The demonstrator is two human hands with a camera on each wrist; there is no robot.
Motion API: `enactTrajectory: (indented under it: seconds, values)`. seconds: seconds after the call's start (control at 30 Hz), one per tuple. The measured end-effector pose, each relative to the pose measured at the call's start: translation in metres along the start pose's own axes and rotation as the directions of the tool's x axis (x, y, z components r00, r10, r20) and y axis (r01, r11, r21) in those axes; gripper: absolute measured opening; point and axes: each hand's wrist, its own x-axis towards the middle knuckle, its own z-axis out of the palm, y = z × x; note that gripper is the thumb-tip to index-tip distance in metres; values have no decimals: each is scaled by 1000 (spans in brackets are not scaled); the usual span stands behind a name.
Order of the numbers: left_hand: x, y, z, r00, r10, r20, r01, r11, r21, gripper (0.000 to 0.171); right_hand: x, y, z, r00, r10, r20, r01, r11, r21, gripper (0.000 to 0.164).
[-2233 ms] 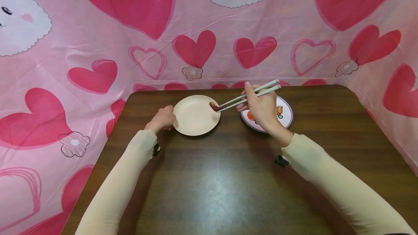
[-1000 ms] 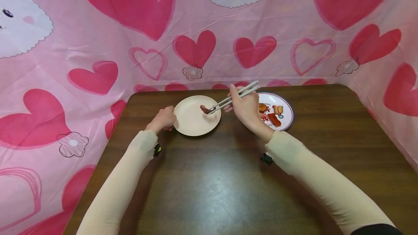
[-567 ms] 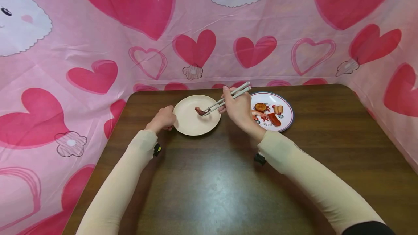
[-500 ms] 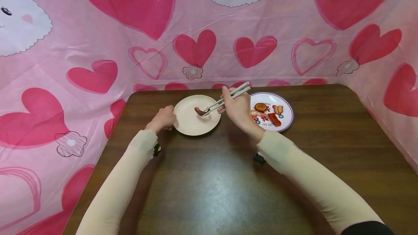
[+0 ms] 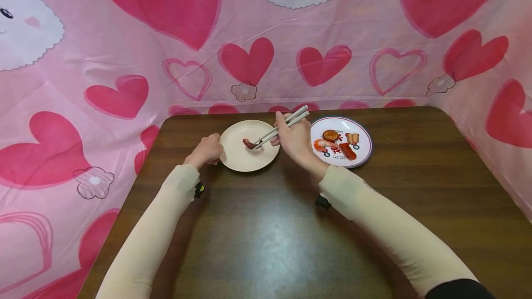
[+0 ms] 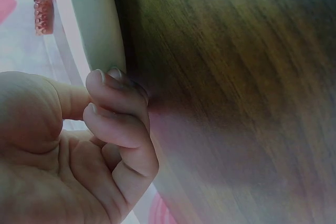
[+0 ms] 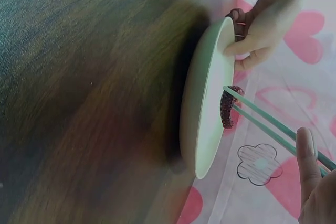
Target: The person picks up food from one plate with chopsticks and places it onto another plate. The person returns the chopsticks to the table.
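Observation:
My left hand [image 5: 206, 150] pinches the left rim of a cream plate [image 5: 245, 164]; in the left wrist view, the fingers [image 6: 123, 124] curl beneath that rim. My right hand [image 5: 296, 141] holds a pair of pale chopsticks [image 7: 273, 123]. Gripped between their tips is a dark red, suckered octopus tentacle [image 5: 248, 144], over the middle of the cream plate. From the right wrist view the tentacle [image 7: 227, 109] appears just above the plate's surface; whether it touches is hard to tell.
Right of the cream plate stands a white plate with a blue rim [image 5: 365, 156]. On it lie a shrimp [image 5: 325, 145], a round brown slice [image 5: 330, 135], a red-brown piece [image 5: 348, 151] and a tan piece [image 5: 353, 138]. A pink heart-print cloth [image 5: 282, 26] hangs behind the wooden table [image 5: 266, 225].
My right hand has carried the tentacle leftward from the cream plate's right rim to over its middle, uncovering the white plate's food. The left hand has stayed at the rim.

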Motion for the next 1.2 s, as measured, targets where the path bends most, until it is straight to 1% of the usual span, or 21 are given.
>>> enactTrajectory:
  seconds: [0.17,0.33,0.57,0.73,0.93,1.2]
  values:
    - [0,0,-2,1000,-8,13,8,1000,-13,32,-1,-2,6,1000,20,-3,-20,1000,-18,38]
    - [1,0,-2,1000,8,12,-8,1000,-11,32,-2,-1,11,1000,25,13,-24,999,-33,38]
    - [2,-3,-2,1000,2,18,-2,1000,-12,33,-4,0,19,998,44,35,-44,999,-16,38]
    - [2,-2,-2,1000,-4,19,4,1000,-2,28,-5,1,25,999,25,41,-25,1000,-13,39]
    - [2,-3,-2,1000,6,10,-6,1000,1,28,-8,2,31,999,15,40,-13,999,-48,35]
    - [2,-2,-1,1000,4,12,-4,1000,-2,28,-10,4,37,999,7,50,-5,999,-35,37]
